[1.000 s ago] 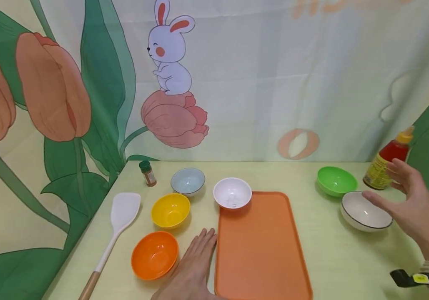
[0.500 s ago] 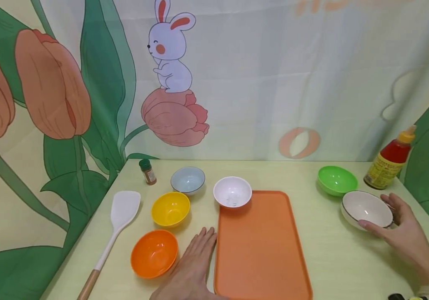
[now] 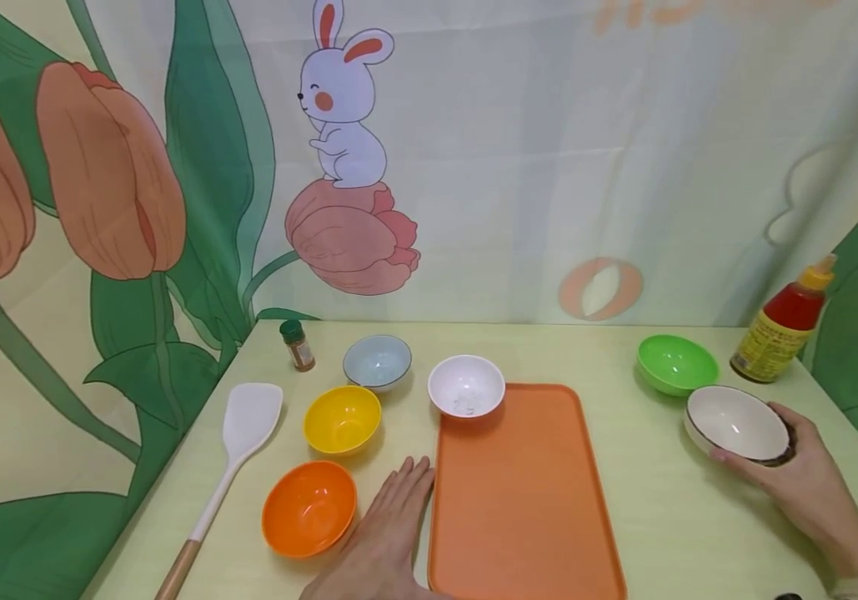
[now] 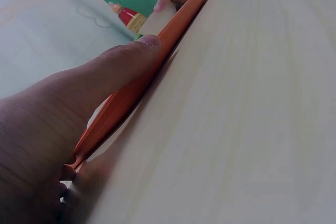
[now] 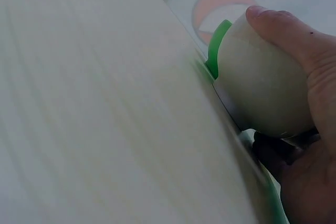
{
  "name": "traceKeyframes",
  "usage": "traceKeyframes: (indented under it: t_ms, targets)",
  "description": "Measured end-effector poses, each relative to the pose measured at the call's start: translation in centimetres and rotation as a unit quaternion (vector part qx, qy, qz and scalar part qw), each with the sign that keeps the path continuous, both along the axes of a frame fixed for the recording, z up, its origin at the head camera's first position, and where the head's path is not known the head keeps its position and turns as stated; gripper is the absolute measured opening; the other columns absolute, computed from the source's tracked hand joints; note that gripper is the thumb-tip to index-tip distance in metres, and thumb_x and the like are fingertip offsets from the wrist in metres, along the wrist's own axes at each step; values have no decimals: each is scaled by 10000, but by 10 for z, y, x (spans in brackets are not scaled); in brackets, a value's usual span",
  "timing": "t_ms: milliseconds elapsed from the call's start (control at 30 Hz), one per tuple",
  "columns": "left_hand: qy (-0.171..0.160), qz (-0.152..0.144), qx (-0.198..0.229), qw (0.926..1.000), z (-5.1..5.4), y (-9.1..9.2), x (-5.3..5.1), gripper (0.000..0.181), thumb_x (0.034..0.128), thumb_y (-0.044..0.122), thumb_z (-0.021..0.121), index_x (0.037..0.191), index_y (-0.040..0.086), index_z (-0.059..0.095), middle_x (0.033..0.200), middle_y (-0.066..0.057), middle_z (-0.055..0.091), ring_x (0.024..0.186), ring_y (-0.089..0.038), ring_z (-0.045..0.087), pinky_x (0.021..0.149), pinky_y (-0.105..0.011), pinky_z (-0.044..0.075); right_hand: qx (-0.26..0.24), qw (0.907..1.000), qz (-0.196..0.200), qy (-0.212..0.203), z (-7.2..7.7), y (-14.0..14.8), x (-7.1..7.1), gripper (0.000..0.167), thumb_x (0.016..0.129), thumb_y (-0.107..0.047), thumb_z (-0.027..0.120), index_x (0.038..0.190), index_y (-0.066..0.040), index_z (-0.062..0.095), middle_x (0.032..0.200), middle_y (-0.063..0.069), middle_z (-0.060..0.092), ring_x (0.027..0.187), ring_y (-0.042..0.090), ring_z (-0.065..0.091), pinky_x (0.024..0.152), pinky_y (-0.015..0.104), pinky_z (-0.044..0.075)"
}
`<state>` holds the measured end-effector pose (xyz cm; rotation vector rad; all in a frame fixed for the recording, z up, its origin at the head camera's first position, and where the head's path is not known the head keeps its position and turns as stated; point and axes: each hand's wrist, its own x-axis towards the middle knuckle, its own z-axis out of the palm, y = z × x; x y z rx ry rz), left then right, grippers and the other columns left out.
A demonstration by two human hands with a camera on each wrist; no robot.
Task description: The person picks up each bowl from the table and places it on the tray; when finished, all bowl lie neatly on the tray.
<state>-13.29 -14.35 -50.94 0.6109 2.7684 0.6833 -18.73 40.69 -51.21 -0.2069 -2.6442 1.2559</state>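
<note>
My right hand (image 3: 804,479) grips the cream bowl with a dark rim (image 3: 736,423), thumb on the near side and fingers round the right side. In the right wrist view the thumb presses on the outer wall of that bowl (image 5: 265,82). Just behind it stands a green bowl (image 3: 676,365). My left hand (image 3: 383,542) lies with straight fingers along the left edge of the orange tray (image 3: 526,500); in the left wrist view its thumb rests on the rim of the tray (image 4: 126,98). A white bowl (image 3: 466,387) stands over the tray's far left corner.
Left of the tray are an orange bowl (image 3: 310,510), a yellow bowl (image 3: 343,421) and a pale blue bowl (image 3: 378,362). A white spatula (image 3: 248,417) and a green-capped spice jar (image 3: 298,346) stand farther left. A red sauce bottle (image 3: 777,329) is at the far right.
My right hand came down from above the cream bowl and closed round its right side. The bowl has barely shifted. My left hand stays beside the tray.
</note>
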Motion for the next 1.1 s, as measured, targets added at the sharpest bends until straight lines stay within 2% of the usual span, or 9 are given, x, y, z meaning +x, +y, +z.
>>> traceKeyframes:
  t_ms: [300,400,533,667,800,867,1000,1033,1100]
  targets:
    - [-355,140,9,9993,1,0,-1,1607,566,1043,747,1796,167,198,1883,-8,118,1744,-242,57,1414,-524,79,95,9999,-46,15,0,-4,0,1192,960,-397,903,1749,36,122,1688,428,283,1481,610,355,1238,212,267]
    - [-413,180,2,9990,1,1,0,1611,558,1047,745,1798,179,193,1884,4,109,1744,-233,48,1413,-526,72,151,9998,-95,52,0,-6,1,1188,949,-407,913,1752,20,149,1686,413,310,1470,592,376,1125,116,270]
    - [-210,112,-37,9997,1,0,1,1612,567,1064,722,1798,171,187,1884,-5,108,1743,-244,66,1413,-523,97,125,9998,-54,168,4,-12,1,1173,938,-400,925,1750,3,180,1678,394,335,1456,569,386,1034,49,271]
    - [-48,59,-74,9999,2,-1,3,1601,583,1076,696,1800,174,177,1883,-3,108,1742,-251,86,1411,-534,126,97,9996,12,273,9,-18,2,1158,934,-383,931,1744,1,198,1667,385,349,1453,561,388,1009,26,262]
    - [-102,136,-101,9998,3,1,4,1598,578,1087,683,1805,206,160,1883,29,98,1742,-235,85,1407,-542,145,130,9998,39,166,17,-24,0,1173,942,-417,919,1754,-8,176,1685,391,329,1478,576,376,1157,126,297]
    - [-162,198,-91,9996,3,2,4,1609,562,1093,688,1808,232,148,1883,52,87,1742,-219,73,1406,-540,147,132,9998,56,116,20,-27,-2,1181,941,-433,917,1761,-26,170,1700,381,319,1486,570,375,1166,166,323]
    - [-376,381,-29,9986,4,5,4,1609,533,1083,722,1808,291,142,1878,99,78,1740,-195,60,1399,-561,156,118,9997,132,146,29,-35,-9,1188,933,-430,926,1767,-50,170,1715,358,319,1480,553,396,1068,135,385]
    - [-394,400,-25,9984,4,5,4,1608,530,1083,723,1807,298,144,1877,102,79,1740,-195,61,1398,-567,160,118,9996,176,181,30,-37,-11,1182,932,-421,929,1768,-57,176,1718,345,323,1474,541,405,972,82,356]
    - [-485,467,6,9977,4,7,4,1595,532,1073,735,1806,312,149,1876,109,84,1740,-198,66,1394,-585,167,112,9994,266,196,34,-43,-16,1184,936,-416,926,1770,-59,166,1726,340,316,1479,543,411,950,63,358]
